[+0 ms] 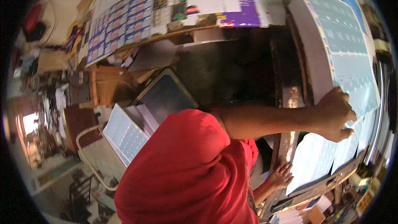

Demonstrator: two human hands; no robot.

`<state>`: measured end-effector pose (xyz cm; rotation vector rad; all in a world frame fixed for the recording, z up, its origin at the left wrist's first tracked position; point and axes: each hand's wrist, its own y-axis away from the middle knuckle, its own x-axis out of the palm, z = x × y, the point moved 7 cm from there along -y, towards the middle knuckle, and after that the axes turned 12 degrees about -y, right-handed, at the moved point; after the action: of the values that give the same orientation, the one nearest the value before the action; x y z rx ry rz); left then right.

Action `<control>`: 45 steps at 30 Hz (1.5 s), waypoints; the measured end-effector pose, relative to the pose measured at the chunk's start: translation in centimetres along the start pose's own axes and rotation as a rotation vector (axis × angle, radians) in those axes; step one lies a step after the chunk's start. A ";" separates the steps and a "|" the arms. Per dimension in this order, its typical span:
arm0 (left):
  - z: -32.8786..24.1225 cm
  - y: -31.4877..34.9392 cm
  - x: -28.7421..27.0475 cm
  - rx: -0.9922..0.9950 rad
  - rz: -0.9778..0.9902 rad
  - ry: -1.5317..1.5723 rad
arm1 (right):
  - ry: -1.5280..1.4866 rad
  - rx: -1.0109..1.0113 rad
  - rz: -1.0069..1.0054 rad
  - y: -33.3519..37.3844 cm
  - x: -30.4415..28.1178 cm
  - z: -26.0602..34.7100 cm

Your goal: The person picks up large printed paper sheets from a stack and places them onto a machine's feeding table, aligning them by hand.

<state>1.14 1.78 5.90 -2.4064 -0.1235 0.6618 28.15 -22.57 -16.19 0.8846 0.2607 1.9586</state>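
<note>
My left arm, in a red sleeve (182, 161), stretches across to the right. My left hand (333, 116) is over light blue printed sheets, its fingers curled at the near end of a thick stack (344, 41). Whether a sheet is pinched in them is hidden. More light blue sheets (315, 157) lie spread just below that hand. Lower down, my right hand (280, 178) rests with fingers apart against the worn table edge (287, 145), beside the corner of those sheets. Nothing shows in it.
Another stack of light blue sheets (124, 132) stands behind me, next to a bent metal tube frame (85, 153). A dark flat panel (168, 93) leans nearby. Across the top, a table carries blue-and-white printed sheets (124, 20) and a purple sheet (244, 14).
</note>
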 end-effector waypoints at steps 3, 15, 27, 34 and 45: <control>-0.3 -0.4 -0.1 0.038 -0.017 0.009 | 0.235 -0.029 0.132 0.0 -0.7 -0.2; 5.8 -3.2 0.9 -0.350 0.127 0.269 | 0.819 -0.964 -0.366 -3.9 -7.4 17.1; -9.8 4.0 5.5 0.677 0.402 -0.026 | 1.428 -0.664 -0.966 -8.4 -21.3 24.4; -4.5 9.4 10.7 0.350 0.695 0.215 | 1.362 -0.916 -1.027 -9.3 -21.5 24.2; 3.6 15.1 13.2 0.018 1.111 0.508 | 1.510 -1.028 -0.478 -3.8 -15.4 21.6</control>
<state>9.81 -5.01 -11.23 -2.3902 1.4836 0.4407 49.90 -36.95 -10.02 -1.2766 0.2096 1.5589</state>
